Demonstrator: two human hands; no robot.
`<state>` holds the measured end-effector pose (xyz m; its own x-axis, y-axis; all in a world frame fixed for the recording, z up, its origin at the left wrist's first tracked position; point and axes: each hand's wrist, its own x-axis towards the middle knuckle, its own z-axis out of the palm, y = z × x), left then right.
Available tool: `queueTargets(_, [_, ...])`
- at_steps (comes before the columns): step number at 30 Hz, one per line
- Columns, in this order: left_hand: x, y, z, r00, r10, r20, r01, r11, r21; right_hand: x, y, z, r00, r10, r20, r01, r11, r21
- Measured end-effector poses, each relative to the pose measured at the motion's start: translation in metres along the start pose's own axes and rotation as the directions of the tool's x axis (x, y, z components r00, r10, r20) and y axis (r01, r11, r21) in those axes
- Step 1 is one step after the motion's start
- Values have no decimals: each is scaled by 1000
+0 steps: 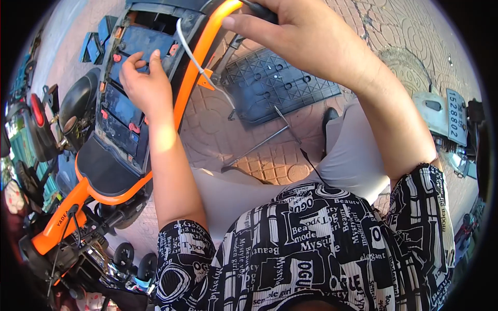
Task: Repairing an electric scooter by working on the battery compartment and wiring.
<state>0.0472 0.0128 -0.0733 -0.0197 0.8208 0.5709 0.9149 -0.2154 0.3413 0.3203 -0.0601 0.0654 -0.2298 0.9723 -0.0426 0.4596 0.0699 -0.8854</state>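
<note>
My left hand (148, 83) hovers over the open battery box of an orange electric scooter, fingers loosely curved and apart, holding nothing. Dark batteries (142, 44) with red terminal covers sit in the box beneath it. My right hand (306, 31) is at the far end of the orange frame rail (189, 83). Its thumb points toward the rail, and the other fingers close around a black part (262, 13) cut off by the upper edge; I cannot make out what it is. A pale cable (191, 52) hangs from the box over the rail.
A black ribbed panel (285, 85) lies on the paving beside the scooter, small screws on it. The metal kickstand (259, 145) crosses near its edge. Blue-black blocks (93, 46) stand beyond the scooter. Other vehicles are parked left, and one with a plate (455, 116) right.
</note>
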Motion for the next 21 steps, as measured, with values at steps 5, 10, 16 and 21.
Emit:
queueTargets(5, [-49,96,3,942,241,235,-74,830,-553,-1,1,-3,993,-90,-72,89,996,-5])
queueTargets(10, [-145,105,74,544,388,744,37,874,-484,4,5,-17,997,73,-2,-72,991,111])
queueTargets(16, [-222,103,169,596,224,771,-91,973,-213,-18,23,-20,982,-145,-125,161,979,127])
queueTargets(21, [-238,101,191,601,50,798,288,917,-275,-36,31,-45,832,-554,35,538,789,-297])
